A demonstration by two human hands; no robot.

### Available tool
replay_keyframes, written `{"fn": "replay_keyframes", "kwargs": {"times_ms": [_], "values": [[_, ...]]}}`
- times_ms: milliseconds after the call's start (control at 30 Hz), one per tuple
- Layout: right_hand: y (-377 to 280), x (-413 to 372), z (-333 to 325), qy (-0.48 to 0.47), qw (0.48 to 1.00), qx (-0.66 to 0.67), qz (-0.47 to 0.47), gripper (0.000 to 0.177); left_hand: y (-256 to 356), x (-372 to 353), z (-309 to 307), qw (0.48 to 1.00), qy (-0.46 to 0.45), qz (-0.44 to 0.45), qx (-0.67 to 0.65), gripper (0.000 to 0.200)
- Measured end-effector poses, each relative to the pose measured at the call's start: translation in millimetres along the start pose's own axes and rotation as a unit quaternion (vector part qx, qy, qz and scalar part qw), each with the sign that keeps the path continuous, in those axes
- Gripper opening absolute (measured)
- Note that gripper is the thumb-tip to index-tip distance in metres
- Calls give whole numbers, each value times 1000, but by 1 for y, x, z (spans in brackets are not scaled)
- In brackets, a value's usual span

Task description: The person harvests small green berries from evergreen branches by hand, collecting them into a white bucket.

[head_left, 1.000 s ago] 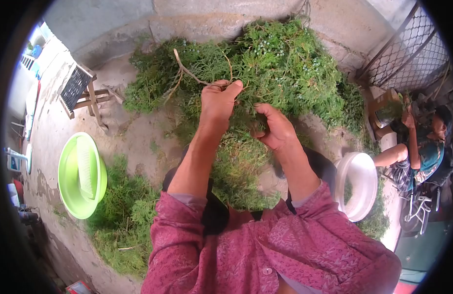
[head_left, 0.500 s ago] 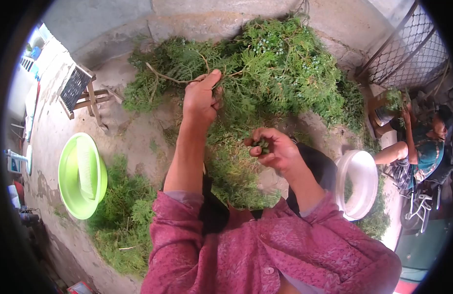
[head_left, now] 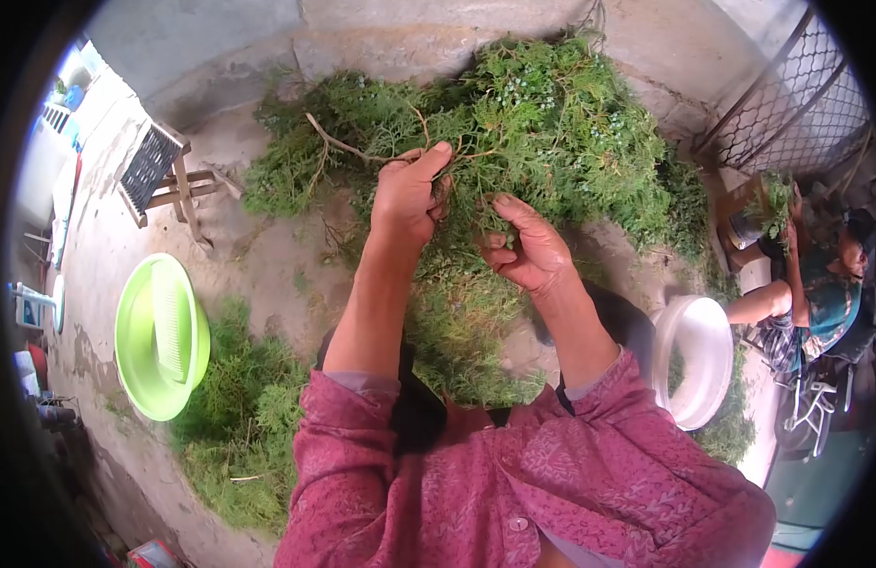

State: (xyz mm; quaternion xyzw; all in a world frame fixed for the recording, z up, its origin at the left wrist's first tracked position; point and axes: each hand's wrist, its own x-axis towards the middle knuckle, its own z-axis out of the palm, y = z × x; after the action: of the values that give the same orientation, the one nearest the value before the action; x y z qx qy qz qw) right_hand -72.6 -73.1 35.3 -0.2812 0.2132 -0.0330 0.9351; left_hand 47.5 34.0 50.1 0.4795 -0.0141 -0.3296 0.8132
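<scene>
My left hand is closed round a brown branch whose bare stem sticks out to the left and whose green sprigs reach right. Close by on the right, my right hand has its fingers bent round a green sprig, thumb and fingertips at the leaves; small green berries seem to lie in the curled fingers, partly hidden. Behind both hands is a large heap of leafy green branches with pale berries, lying against the wall.
A light green basin stands at left beside more cut greenery. The white bucket is at my right. Further right, a seated person holds a sprig. A wooden stool lies at upper left, and wire mesh leans at upper right.
My right hand has moved up to the branch, and its fingers now meet a sprig. My left hand, with the branch, has shifted slightly right.
</scene>
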Motion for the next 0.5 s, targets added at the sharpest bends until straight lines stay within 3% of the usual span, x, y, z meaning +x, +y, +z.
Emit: {"fn": "replay_keyframes", "kwargs": {"times_ms": [133, 233, 300, 333, 400, 433, 500], "values": [[-5, -4, -14, -59, 997, -18, 36, 13, -3, 0, 1, 1000, -1, 19, -15, 15], [-3, -26, -16, -71, 994, -5, 82, 12, -1, -3, 5, 999, 22, 1, 43, 14], [3, -43, -19, -158, 979, -34, 122, 10, 1, 7, -3, 997, 73, 29, -2, 14], [4, -45, -15, -157, 979, -34, 122, 10, 2, 10, -8, 997, 45, 55, -5, 15], [10, -48, -2, -63, 990, -109, 66, 5, -4, 6, -6, 1000, 13, 17, -5, 15], [10, -43, -4, -63, 990, -108, 64, 5, -6, 3, -3, 1000, -18, -19, -6, 16], [5, -22, -12, 30, 995, -88, 20, 7, -9, 0, 6, 999, -21, -25, -14, 16]]}}
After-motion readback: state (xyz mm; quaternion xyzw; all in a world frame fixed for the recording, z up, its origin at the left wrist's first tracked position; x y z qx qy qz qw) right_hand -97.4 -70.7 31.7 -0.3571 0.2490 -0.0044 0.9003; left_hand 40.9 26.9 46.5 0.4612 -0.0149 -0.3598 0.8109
